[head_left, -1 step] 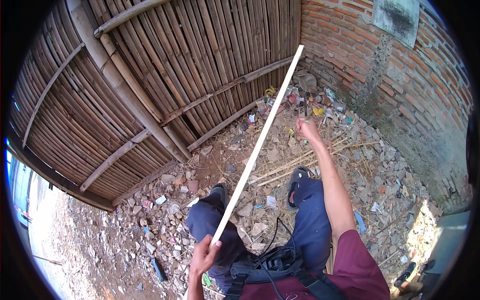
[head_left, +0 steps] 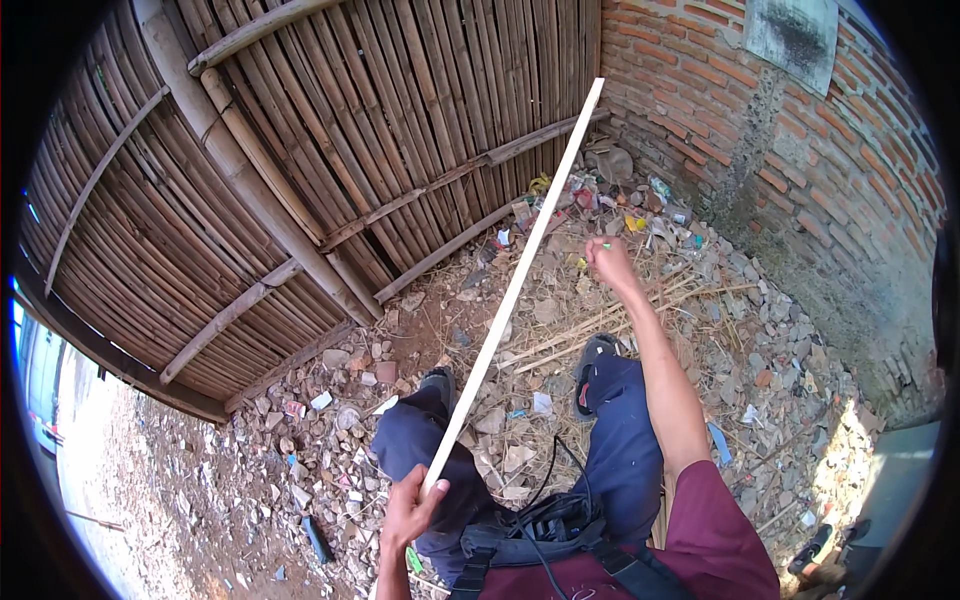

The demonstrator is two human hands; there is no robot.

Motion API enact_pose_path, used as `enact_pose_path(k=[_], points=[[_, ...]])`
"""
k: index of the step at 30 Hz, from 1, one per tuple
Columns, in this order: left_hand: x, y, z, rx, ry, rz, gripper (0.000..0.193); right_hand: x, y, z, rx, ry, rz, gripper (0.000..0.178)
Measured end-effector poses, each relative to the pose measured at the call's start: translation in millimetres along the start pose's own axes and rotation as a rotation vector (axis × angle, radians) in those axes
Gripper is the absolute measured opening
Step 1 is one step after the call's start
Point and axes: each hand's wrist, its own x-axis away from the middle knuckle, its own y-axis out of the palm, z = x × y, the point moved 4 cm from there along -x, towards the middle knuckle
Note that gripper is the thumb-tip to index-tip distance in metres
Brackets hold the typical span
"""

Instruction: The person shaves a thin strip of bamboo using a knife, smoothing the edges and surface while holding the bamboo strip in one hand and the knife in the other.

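Note:
A long, pale bamboo strip [head_left: 520, 275] slants up and away from me, its far end near the corner of the two walls. My left hand [head_left: 412, 508] is closed around its near end, beside my left knee. Out ahead, to the right of the strip and apart from it, my right hand [head_left: 612, 262] is closed in a fist. A dark, narrow knife blade shows above that fist in the earlier frame; now the blade cannot be made out. A small green spot shows on the fist.
A bamboo slat wall [head_left: 400, 120] stands ahead and left, meeting a brick wall [head_left: 690, 90] on the right. Stones and litter cover the ground [head_left: 340, 440]. Several thin bamboo strips [head_left: 570, 340] lie beyond my feet. A black cable [head_left: 550, 465] hangs from my waist bag [head_left: 550, 525].
The strip's far end has shifted slightly up and left. My right fist has turned and moved a little, and the blade above it has gone from sight.

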Motion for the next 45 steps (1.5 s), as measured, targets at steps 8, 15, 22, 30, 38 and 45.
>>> enact_pose_path(k=[8,15,22,30,38,45], points=[[-28.6,14.8,26.6,0.081,0.055,0.061,0.038,37.9,34.1,-71.3,-0.496,0.119,-0.2,0.034],[-49.4,37.0,57.1,0.427,-0.095,-0.32,0.047,70.3,53.0,-104.1,-0.759,0.108,-0.51,0.046],[-59.6,56.3,68.0,0.618,-0.188,-0.518,0.044,69.2,49.4,-105.0,-0.754,0.079,-0.411,0.04],[-93.0,61.6,82.6,0.566,-0.087,-0.434,0.047,71.4,56.5,-95.8,-0.024,-0.234,-0.227,0.033],[-115.8,62.1,104.0,0.113,0.143,-0.021,0.049,99.2,83.6,-111.9,0.438,-0.507,-0.098,0.011],[-108.9,69.4,122.5,-0.148,0.169,0.128,0.044,109.4,96.8,-113.7,0.551,-0.566,-0.06,0.011]])
